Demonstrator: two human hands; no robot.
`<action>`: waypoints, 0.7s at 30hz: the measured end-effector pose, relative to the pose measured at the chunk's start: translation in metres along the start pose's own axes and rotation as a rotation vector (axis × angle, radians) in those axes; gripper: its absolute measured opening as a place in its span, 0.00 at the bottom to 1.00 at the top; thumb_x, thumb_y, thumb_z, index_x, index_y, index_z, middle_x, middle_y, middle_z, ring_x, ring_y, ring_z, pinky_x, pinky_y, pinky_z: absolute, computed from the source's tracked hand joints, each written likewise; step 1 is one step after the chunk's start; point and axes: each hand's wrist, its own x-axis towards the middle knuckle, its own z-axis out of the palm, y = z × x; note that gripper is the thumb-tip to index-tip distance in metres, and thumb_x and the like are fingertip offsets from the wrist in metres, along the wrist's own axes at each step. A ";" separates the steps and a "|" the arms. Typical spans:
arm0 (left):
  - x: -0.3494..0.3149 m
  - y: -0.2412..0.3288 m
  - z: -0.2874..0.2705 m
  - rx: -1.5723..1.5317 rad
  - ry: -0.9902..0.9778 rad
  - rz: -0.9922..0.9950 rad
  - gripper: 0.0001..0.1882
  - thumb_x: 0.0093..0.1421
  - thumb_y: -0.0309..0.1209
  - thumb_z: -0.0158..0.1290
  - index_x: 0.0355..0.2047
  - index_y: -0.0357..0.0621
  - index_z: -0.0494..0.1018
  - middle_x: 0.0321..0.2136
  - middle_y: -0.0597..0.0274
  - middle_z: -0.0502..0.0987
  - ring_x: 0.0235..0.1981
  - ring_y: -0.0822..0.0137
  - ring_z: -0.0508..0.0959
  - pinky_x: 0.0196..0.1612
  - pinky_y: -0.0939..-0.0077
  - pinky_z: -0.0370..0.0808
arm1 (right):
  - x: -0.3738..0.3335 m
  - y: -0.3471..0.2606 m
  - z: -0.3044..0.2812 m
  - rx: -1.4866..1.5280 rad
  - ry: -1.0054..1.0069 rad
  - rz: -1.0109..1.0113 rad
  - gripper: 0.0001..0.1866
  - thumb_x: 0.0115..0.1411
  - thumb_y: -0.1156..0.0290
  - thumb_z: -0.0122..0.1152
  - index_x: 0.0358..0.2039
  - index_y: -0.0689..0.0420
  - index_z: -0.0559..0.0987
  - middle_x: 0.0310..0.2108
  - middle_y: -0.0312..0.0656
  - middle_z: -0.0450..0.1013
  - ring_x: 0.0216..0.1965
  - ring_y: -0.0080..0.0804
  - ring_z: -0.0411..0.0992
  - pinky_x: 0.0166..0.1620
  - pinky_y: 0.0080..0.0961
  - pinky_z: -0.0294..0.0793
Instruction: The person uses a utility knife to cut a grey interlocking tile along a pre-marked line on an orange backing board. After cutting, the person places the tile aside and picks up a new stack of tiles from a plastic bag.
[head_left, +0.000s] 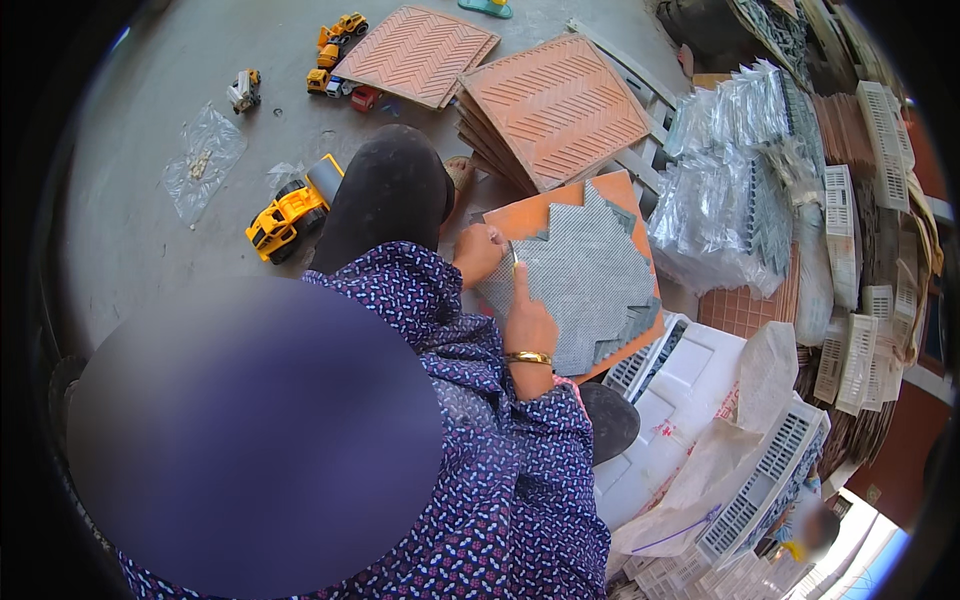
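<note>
Grey textured sheet (595, 265) lies just right of left hand (478, 254), right hand (530, 327) overlapping its left side, index extended; can't tell either grip.

I see a grey, bumpy sheet (590, 275) with zigzag edges lying flat on an orange board (612, 188), by the right hand (530, 325). A thin tool (515, 256) pokes past that hand's pointing finger.

Two hands: one left hand (480, 254), one right hand (530, 328). One grey mesh sheet (590, 280) on one flat orange board (518, 221). Two piles of ridged boards, one farther (415, 55), one nearer (555, 110). One large yellow toy truck (290, 215), one small white toy truck (243, 91), at least four small toys (328, 56) clustered together. One clear bag (205, 160).
</note>
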 end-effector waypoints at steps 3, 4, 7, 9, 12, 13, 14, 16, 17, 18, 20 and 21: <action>-0.002 0.006 0.000 -0.026 -0.013 -0.014 0.04 0.42 0.26 0.55 0.19 0.39 0.74 0.16 0.57 0.73 0.20 0.67 0.74 0.25 0.73 0.69 | -0.004 0.005 0.005 0.023 0.044 -0.010 0.39 0.45 0.69 0.57 0.58 0.43 0.53 0.19 0.47 0.68 0.18 0.45 0.70 0.21 0.36 0.69; -0.002 0.006 0.000 -0.028 -0.011 -0.009 0.04 0.42 0.26 0.55 0.19 0.39 0.74 0.16 0.57 0.73 0.20 0.67 0.74 0.25 0.73 0.69 | -0.005 0.006 0.008 0.035 0.059 -0.019 0.42 0.43 0.69 0.60 0.59 0.42 0.52 0.19 0.47 0.68 0.18 0.45 0.69 0.21 0.36 0.69; -0.002 0.004 0.001 -0.040 -0.006 0.000 0.04 0.42 0.26 0.55 0.19 0.39 0.74 0.16 0.57 0.73 0.20 0.67 0.74 0.25 0.73 0.69 | -0.013 0.008 0.010 0.012 0.067 -0.010 0.40 0.45 0.66 0.59 0.59 0.42 0.52 0.18 0.46 0.67 0.17 0.43 0.69 0.19 0.36 0.69; -0.002 0.003 0.001 -0.046 -0.006 -0.006 0.04 0.43 0.26 0.56 0.20 0.39 0.73 0.16 0.57 0.73 0.20 0.67 0.74 0.25 0.73 0.69 | -0.015 0.007 0.009 -0.009 0.038 0.011 0.38 0.47 0.64 0.58 0.58 0.42 0.52 0.18 0.46 0.67 0.16 0.42 0.69 0.19 0.36 0.68; -0.002 0.005 0.001 -0.048 -0.011 -0.025 0.04 0.43 0.26 0.56 0.20 0.38 0.73 0.16 0.58 0.73 0.20 0.67 0.74 0.25 0.73 0.69 | -0.018 0.011 0.015 -0.014 0.045 0.017 0.37 0.48 0.62 0.56 0.58 0.41 0.53 0.17 0.46 0.67 0.16 0.42 0.68 0.18 0.36 0.68; -0.002 0.006 0.001 -0.046 -0.013 -0.030 0.05 0.43 0.27 0.56 0.20 0.38 0.73 0.17 0.58 0.73 0.20 0.68 0.74 0.25 0.73 0.69 | -0.019 0.013 0.019 -0.011 0.056 0.015 0.36 0.49 0.62 0.56 0.58 0.41 0.52 0.17 0.46 0.67 0.16 0.42 0.68 0.18 0.36 0.68; -0.003 0.007 0.001 -0.044 -0.015 -0.034 0.05 0.43 0.27 0.56 0.19 0.38 0.73 0.17 0.58 0.73 0.20 0.68 0.74 0.25 0.74 0.69 | -0.021 0.015 0.021 0.005 0.076 0.002 0.36 0.50 0.62 0.55 0.58 0.41 0.53 0.17 0.46 0.67 0.15 0.42 0.68 0.18 0.36 0.67; -0.002 0.006 0.000 -0.065 -0.034 -0.064 0.05 0.44 0.27 0.56 0.20 0.38 0.73 0.17 0.59 0.73 0.20 0.69 0.74 0.25 0.74 0.69 | -0.025 0.020 0.025 0.034 0.117 -0.022 0.34 0.51 0.62 0.54 0.58 0.40 0.53 0.16 0.45 0.66 0.15 0.42 0.68 0.17 0.36 0.67; -0.001 0.005 0.000 -0.076 -0.044 -0.080 0.05 0.44 0.27 0.56 0.20 0.38 0.73 0.17 0.59 0.73 0.20 0.69 0.74 0.25 0.74 0.69 | -0.026 0.022 0.027 0.034 0.113 -0.021 0.34 0.52 0.62 0.53 0.58 0.40 0.53 0.16 0.46 0.66 0.15 0.42 0.68 0.17 0.36 0.67; -0.001 0.005 0.000 -0.089 -0.046 -0.079 0.05 0.44 0.26 0.56 0.20 0.37 0.73 0.17 0.59 0.73 0.20 0.69 0.74 0.24 0.74 0.69 | -0.027 0.023 0.030 0.037 0.108 -0.021 0.33 0.52 0.63 0.52 0.58 0.40 0.53 0.16 0.46 0.66 0.14 0.42 0.67 0.17 0.36 0.67; -0.001 0.006 -0.001 -0.115 -0.049 -0.079 0.05 0.44 0.26 0.56 0.20 0.37 0.73 0.16 0.60 0.73 0.20 0.70 0.74 0.24 0.75 0.69 | -0.028 0.025 0.030 0.043 0.097 -0.020 0.32 0.53 0.64 0.51 0.58 0.40 0.53 0.15 0.46 0.66 0.14 0.42 0.67 0.17 0.36 0.67; 0.000 0.006 -0.001 -0.106 -0.052 -0.075 0.05 0.44 0.27 0.56 0.21 0.38 0.73 0.18 0.57 0.74 0.22 0.66 0.74 0.26 0.73 0.70 | -0.029 0.025 0.028 0.044 0.091 -0.019 0.31 0.53 0.64 0.50 0.58 0.40 0.53 0.15 0.46 0.66 0.14 0.42 0.67 0.17 0.36 0.67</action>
